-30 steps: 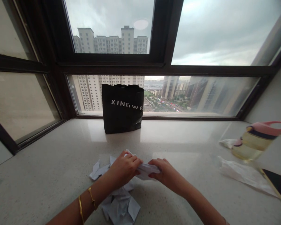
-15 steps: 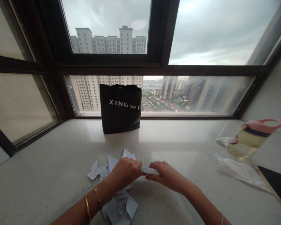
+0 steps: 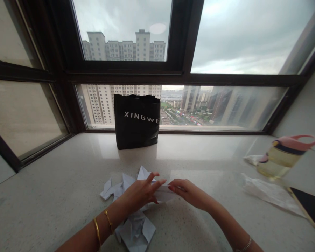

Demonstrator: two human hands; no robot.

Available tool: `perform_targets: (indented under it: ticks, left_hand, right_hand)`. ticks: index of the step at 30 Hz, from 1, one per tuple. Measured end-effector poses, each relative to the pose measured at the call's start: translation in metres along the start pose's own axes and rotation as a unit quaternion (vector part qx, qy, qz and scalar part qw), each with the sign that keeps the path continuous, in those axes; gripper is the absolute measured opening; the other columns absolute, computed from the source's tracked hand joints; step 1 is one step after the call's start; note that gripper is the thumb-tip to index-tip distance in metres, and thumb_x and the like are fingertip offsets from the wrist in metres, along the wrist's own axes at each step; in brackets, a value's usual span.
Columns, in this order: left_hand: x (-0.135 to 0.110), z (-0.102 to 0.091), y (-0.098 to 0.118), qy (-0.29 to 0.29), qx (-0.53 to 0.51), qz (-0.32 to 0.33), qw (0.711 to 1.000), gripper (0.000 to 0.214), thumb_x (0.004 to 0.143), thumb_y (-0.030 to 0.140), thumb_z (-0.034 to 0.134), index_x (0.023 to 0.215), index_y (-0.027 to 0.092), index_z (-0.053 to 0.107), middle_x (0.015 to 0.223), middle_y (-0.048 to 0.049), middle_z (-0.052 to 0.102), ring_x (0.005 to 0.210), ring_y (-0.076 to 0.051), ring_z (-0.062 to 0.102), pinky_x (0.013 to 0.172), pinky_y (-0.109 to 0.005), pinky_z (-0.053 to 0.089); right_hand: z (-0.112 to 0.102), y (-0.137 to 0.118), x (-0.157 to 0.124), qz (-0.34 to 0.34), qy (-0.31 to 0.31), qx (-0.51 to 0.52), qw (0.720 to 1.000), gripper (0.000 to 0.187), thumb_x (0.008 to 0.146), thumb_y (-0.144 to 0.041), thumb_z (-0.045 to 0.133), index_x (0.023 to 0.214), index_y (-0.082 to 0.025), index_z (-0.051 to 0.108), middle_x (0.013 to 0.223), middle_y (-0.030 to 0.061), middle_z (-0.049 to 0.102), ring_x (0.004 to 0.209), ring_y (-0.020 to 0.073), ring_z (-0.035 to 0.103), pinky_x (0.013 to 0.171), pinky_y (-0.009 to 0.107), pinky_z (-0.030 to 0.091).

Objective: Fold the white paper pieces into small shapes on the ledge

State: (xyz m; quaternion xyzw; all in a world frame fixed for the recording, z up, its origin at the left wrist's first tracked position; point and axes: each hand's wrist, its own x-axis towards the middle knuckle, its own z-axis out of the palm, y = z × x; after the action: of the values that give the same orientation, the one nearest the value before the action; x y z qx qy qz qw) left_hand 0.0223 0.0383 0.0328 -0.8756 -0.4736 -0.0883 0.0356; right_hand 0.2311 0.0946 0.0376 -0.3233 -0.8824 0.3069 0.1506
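Observation:
A folded strip of white paper (image 3: 164,193) lies on the pale stone sill between my two hands. My left hand (image 3: 141,192) rests over its left end, fingers stretched out and lifted a little. My right hand (image 3: 187,192) pinches the strip's right end with fingers pressed together. Several folded white paper pieces (image 3: 136,227) lie under and beside my left forearm, with more paper points (image 3: 115,187) behind the left hand.
A black paper bag (image 3: 137,120) with white letters stands upright by the window. At the right stand a pink-lidded bottle (image 3: 283,157), crumpled white wrapping (image 3: 267,192) and a dark flat object (image 3: 308,208). Dark window frames (image 3: 185,75) close off the sill's (image 3: 68,182) far and left sides.
My left hand has gone from gripping the paper strip to fingers spread above it. The right hand keeps hold of its end. The strip now lies lower on the sill.

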Motion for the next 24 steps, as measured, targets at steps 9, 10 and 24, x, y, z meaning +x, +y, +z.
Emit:
perform_targets:
  ticks: [9, 10, 24]
  left_hand:
    - [-0.009, 0.002, -0.001, 0.072, -0.061, 0.012, 0.995, 0.087, 0.064, 0.022, 0.071, 0.131, 0.03, 0.016, 0.133, -0.0132, 0.031, 0.105, -0.023, 0.053, 0.08, -0.036, 0.051]
    - [-0.008, 0.004, -0.002, 0.074, -0.064, 0.008, 0.995, 0.085, 0.065, 0.023, 0.071, 0.131, 0.029, 0.017, 0.134, -0.0136, 0.03, 0.105, -0.023, 0.053, 0.08, -0.036, 0.051]
    - [0.0, -0.002, 0.01, -0.017, -0.033, -0.128, 0.991, 0.032, 0.084, 0.047, 0.041, 0.083, 0.017, 0.052, 0.074, -0.0029, 0.064, 0.068, -0.019, 0.062, 0.057, -0.025, 0.044]
  right_hand:
    - [-0.007, 0.0, 0.0, -0.011, 0.022, -0.002, 1.0, 0.034, 0.089, -0.035, 0.036, 0.081, -0.016, 0.063, 0.071, 0.0031, 0.06, 0.066, 0.0141, 0.053, 0.062, 0.025, 0.039]
    - [-0.006, 0.001, 0.0, -0.012, 0.022, -0.006, 1.0, 0.033, 0.088, -0.035, 0.037, 0.082, -0.016, 0.063, 0.073, 0.0033, 0.06, 0.067, 0.0143, 0.053, 0.063, 0.025, 0.039]
    - [0.013, -0.01, 0.006, 0.061, 0.043, -0.013, 0.997, 0.011, 0.074, -0.023, 0.055, 0.076, -0.017, 0.065, 0.071, 0.0006, 0.064, 0.067, 0.0139, 0.055, 0.059, 0.022, 0.037]
